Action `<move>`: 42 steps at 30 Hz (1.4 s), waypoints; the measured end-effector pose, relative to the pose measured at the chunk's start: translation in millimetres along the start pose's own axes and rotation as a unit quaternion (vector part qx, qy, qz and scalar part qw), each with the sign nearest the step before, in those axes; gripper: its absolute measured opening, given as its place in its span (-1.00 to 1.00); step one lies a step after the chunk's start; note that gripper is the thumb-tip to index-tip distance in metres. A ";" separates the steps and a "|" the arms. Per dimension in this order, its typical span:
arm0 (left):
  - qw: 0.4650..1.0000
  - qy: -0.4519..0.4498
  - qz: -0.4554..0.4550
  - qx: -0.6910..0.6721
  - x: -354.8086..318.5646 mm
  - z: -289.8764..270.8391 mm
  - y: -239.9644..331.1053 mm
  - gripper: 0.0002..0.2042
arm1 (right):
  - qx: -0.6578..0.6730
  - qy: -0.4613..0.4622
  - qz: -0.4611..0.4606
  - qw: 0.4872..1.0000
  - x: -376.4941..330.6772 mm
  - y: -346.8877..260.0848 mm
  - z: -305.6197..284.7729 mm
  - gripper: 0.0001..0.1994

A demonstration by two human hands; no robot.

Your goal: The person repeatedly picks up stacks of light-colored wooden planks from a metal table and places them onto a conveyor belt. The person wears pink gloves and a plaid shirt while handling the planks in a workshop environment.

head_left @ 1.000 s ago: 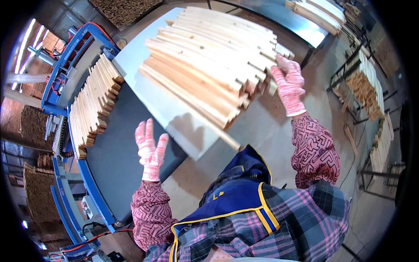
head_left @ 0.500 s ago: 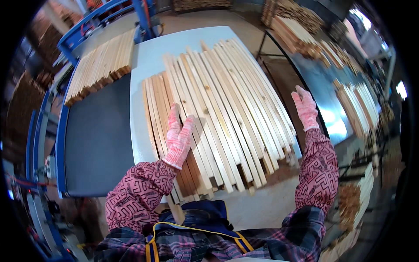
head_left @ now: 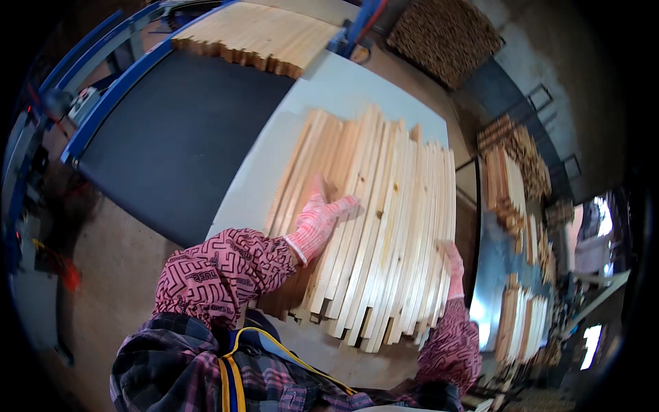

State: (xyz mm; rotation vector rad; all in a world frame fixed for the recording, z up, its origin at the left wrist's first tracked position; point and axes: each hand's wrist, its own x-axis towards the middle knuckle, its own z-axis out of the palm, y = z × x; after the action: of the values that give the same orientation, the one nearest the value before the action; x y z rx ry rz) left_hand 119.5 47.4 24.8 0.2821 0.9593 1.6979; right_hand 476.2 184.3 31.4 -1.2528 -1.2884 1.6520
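Note:
Many long pale wooden strips lie side by side on a light grey tabletop, their near ends uneven and jutting past its near side. My left hand, in a pink-and-white knit glove, rests on the strips at the left with thumb and fingers spread; it holds nothing. Against the right edge of the layer lies my right hand, gloved alike, its fingers stretched along the outermost strip and partly hidden. Reddish strips show beneath and beside the left hand.
Left of the tabletop runs a dark conveyor belt with a blue frame; a row of wooden strips sits on its far end. To the right, a metal table carries stacked strips. A large wood stack stands behind.
My right hand has come in from beyond the table edge to touch the strips' right side. The strips sit closer together, with narrower gaps. The whole view has turned.

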 end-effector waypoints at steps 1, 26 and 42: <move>0.999 -0.022 -0.033 0.025 18.4 -12.4 -2.0 -0.01 | 0.063 -0.028 0.028 0.997 6.8 -9.0 13.6 -0.41; 0.989 -0.144 0.021 0.023 -6.6 -5.2 21.5 -0.03 | 0.134 -0.107 -0.016 0.985 -43.0 -54.3 47.3 -0.49; 0.508 0.097 0.297 0.802 -9.3 -127.0 143.6 -0.38 | -0.388 -0.160 -0.183 0.889 93.1 33.6 226.8 -0.23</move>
State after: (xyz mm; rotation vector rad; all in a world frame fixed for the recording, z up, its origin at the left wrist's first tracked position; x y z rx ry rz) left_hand -55.9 -26.7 48.4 1.8229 2.6302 0.7068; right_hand 233.6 192.4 -16.4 -1.0589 -2.3798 1.1094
